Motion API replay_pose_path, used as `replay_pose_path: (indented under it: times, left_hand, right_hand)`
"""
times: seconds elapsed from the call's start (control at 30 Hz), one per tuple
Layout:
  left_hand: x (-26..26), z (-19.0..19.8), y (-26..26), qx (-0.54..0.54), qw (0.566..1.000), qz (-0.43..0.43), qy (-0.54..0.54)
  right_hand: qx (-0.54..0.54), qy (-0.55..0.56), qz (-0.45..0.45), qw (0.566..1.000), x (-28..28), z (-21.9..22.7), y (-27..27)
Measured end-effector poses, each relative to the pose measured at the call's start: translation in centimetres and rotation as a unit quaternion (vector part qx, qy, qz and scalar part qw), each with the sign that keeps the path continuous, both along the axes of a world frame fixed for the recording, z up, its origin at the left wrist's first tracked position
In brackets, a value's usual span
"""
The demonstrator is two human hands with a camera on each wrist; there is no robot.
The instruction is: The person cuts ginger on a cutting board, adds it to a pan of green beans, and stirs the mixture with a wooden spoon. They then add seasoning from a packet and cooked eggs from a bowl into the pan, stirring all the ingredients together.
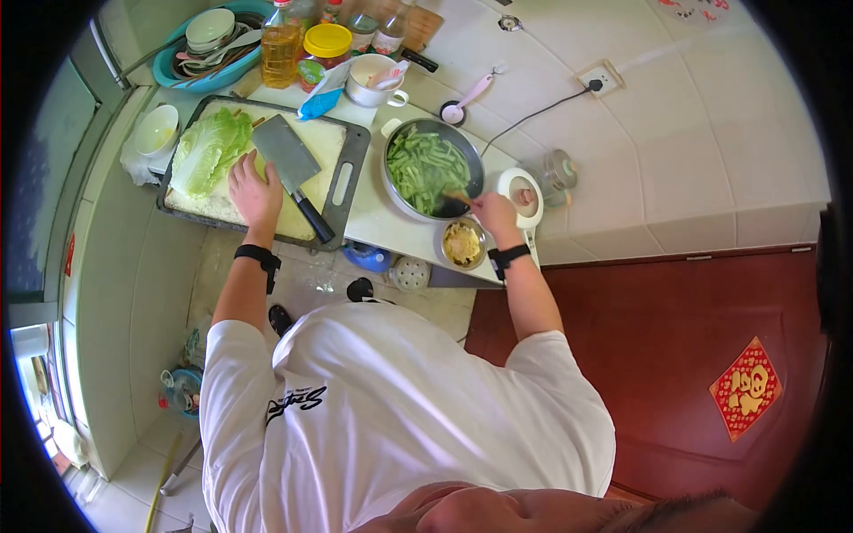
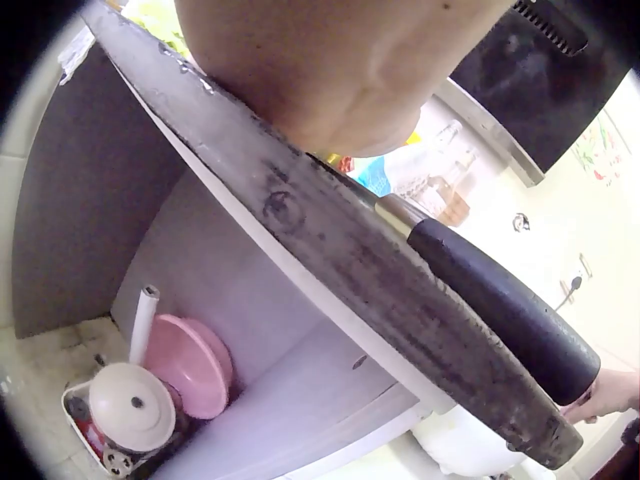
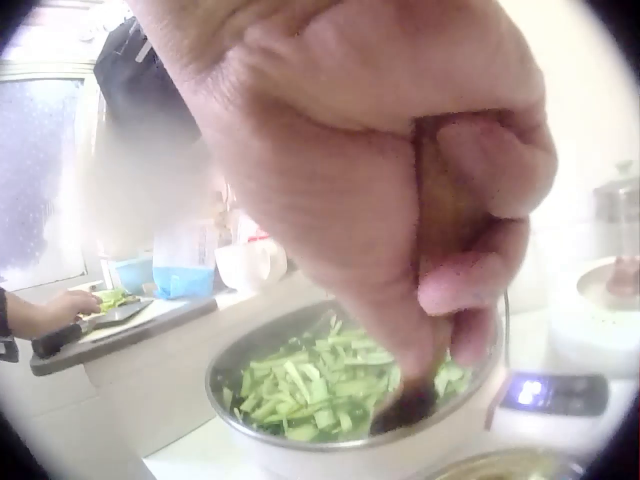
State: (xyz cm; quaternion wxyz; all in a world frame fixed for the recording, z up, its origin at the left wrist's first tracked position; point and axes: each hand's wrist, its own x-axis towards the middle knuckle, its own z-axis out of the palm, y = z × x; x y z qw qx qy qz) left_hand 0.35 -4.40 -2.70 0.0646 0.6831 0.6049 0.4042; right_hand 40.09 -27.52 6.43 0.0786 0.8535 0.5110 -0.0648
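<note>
In the head view my right hand (image 1: 496, 218) grips the wooden handle (image 3: 447, 215) of a spatula at the near right rim of an electric pot (image 1: 389, 182). The spatula's dark lower end (image 3: 405, 408) dips among chopped green vegetables (image 1: 426, 169) that fill the pot. My left hand (image 1: 256, 191) rests on the cutting board (image 1: 306, 200), fingers stretched out and holding nothing. Just right of it lies a cleaver (image 1: 286, 151), its black handle pointing toward me. Leafy cabbage (image 1: 209, 151) sits on the board left of that hand.
A bowl of yellowish food (image 1: 464, 244) stands below the pot, close under my right wrist. The pot's lid (image 1: 522, 197) lies to the right. Behind are a white pot (image 1: 371, 84), an oil bottle (image 1: 280, 53) and a blue basin of dishes (image 1: 191, 84). A power cord (image 1: 538, 111) runs to the wall.
</note>
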Motion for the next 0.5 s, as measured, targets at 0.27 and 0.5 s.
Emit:
replay_pose_path:
  times: [0.27, 0.5]
  left_hand:
    - [0.1, -0.1, 0.1, -0.002, 1.000, -0.003, 0.007]
    - [0.0, 0.0, 0.0, 0.002, 1.000, 0.007, -0.010]
  right_hand:
    - [0.185, 0.007, -0.077, 0.980, 2.9, -1.2, 4.4]
    - [0.160, 0.226, -0.060, 0.959, 1.7, -0.8, 2.1]
